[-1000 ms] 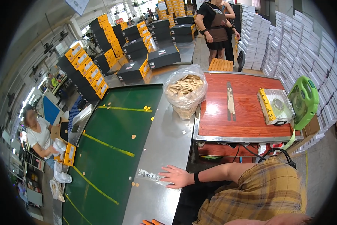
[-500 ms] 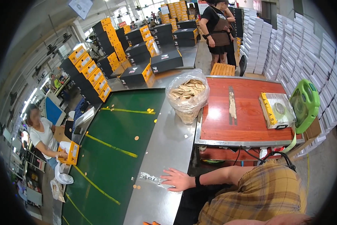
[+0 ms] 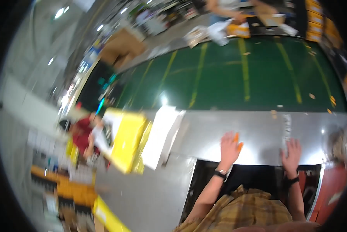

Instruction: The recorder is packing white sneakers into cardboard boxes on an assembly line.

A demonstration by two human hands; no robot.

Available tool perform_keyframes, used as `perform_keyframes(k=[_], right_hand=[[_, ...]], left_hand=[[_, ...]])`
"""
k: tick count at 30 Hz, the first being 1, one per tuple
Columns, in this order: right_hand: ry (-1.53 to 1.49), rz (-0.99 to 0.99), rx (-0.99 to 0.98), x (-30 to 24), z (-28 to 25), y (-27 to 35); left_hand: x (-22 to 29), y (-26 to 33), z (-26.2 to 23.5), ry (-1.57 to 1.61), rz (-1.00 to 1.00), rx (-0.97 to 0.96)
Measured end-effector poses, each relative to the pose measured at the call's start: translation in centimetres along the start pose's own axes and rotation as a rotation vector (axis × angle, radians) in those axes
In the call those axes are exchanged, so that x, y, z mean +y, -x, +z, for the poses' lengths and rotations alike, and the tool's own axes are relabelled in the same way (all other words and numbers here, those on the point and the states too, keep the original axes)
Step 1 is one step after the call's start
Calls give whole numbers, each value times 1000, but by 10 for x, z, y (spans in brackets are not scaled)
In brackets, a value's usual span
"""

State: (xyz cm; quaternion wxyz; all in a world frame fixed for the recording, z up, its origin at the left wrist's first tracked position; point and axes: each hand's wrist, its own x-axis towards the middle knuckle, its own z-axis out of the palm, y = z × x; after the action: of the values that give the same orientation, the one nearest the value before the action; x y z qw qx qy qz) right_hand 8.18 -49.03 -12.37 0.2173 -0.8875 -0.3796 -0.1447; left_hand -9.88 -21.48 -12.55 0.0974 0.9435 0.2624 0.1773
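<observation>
My left hand (image 3: 230, 149) is stretched over the bare metal ledge (image 3: 204, 129), its fingers apart and holding nothing. Orange covers sit on some of its fingertips. To its right, my right hand (image 3: 292, 155) lies at the ledge's near edge with fingers spread, also without anything in it. A worn whitish strip of tape (image 3: 286, 129) runs along the metal just beyond those fingers. Past the ledge stretches a green conveyor belt (image 3: 219, 87) with yellow cross lines. The picture is smeared by motion.
Left of my hands are a white stack of sheets (image 3: 162, 137) and yellow plastic-wrapped packs (image 3: 129, 141). A person in red (image 3: 82, 135) handles things beyond them. Across the belt, another person's hands touch an orange box (image 3: 238, 30). A red tabletop (image 3: 331, 185) stands at right.
The view has swung left, bringing the yellow packs and the person in red into sight. My left hand, barely visible at the lower edge before, now shows fully over the ledge.
</observation>
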Motion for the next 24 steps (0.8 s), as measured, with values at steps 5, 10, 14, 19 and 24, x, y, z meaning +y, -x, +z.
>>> perform_keyframes(k=[5,10,14,19,24], right_hand=[[17,-62,-68,0,3,-5],[30,-82,-87,0,7,-2],[51,-80,-84,6,6,0],[77,-92,-71,11,5,0],[64,-104,-66,14,10,-1]], left_hand=[[4,3,-34,-9,-46,14],[1,11,-31,19,-94,-34],[6,13,-34,67,-90,-44],[11,12,-35,106,-108,-29],[8,10,-33,114,-99,16]])
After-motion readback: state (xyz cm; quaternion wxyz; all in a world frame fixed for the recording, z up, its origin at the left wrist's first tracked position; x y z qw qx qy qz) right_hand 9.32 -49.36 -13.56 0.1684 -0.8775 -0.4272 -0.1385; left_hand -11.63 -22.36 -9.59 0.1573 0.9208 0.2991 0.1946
